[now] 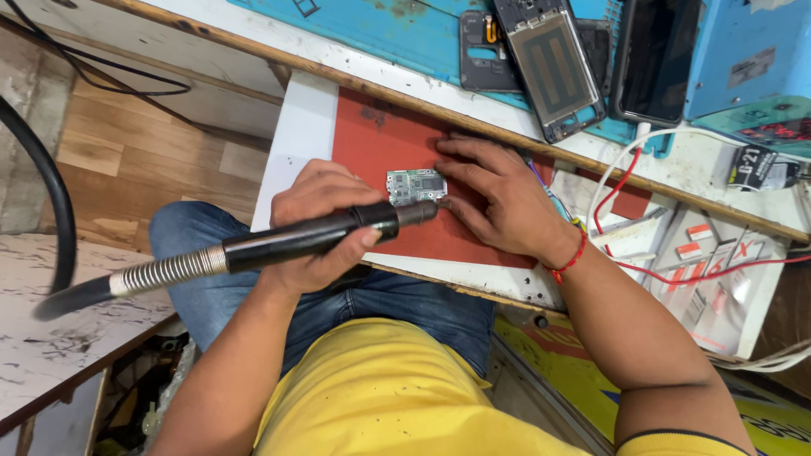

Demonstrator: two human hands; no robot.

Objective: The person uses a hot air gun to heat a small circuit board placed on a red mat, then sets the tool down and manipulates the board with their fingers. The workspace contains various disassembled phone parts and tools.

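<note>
Left hand (317, 224) grips a hot-air wand (312, 236); right hand (498, 198) steadies a circuit board (416, 187).

1. A yellow shirt (397, 397) with short sleeves covers the torso below both hands; the sleeve edge on the right arm carries a thin dark trim.
2. Blue denim jeans (372, 304) cover the legs, just under the left hand (317, 224).
3. A red thread bracelet (573, 257) with a small yellow bead circles the wrist of the right hand (498, 198).
4. Both forearms are bare.
</note>
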